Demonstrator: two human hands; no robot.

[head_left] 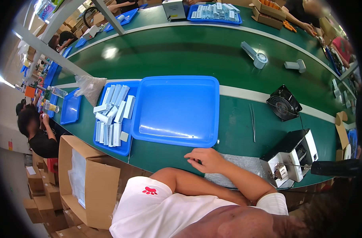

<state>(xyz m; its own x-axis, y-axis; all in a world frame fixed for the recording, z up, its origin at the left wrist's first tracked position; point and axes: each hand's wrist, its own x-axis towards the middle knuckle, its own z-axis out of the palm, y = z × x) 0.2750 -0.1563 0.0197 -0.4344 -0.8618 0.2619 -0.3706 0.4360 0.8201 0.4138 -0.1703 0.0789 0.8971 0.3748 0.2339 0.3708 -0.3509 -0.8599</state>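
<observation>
My right hand (pixel 204 158) rests at the near edge of the table, just below a large blue tray (pixel 173 115) that has nothing in it. Its fingers are loosely bent and apart, with no object visible in them. My left arm crosses in front of my body, and its hand is hidden behind the right arm. Clear plastic wrap (pixel 238 171) lies beside and under my right forearm. Left of the large tray, another blue tray (pixel 127 148) carries many pale blue plastic housings (pixel 116 99). A pair of tweezers (pixel 252 123) lies to the right of the large tray.
A screw feeder (pixel 290 158), a black power screwdriver (pixel 335 168) and a small black fan (pixel 284 103) stand at right. Pale blue handheld devices (pixel 260 60) lie on the green conveyor belt (pixel 169 51). An open carton (pixel 90 182) stands at lower left. Co-workers sit further along.
</observation>
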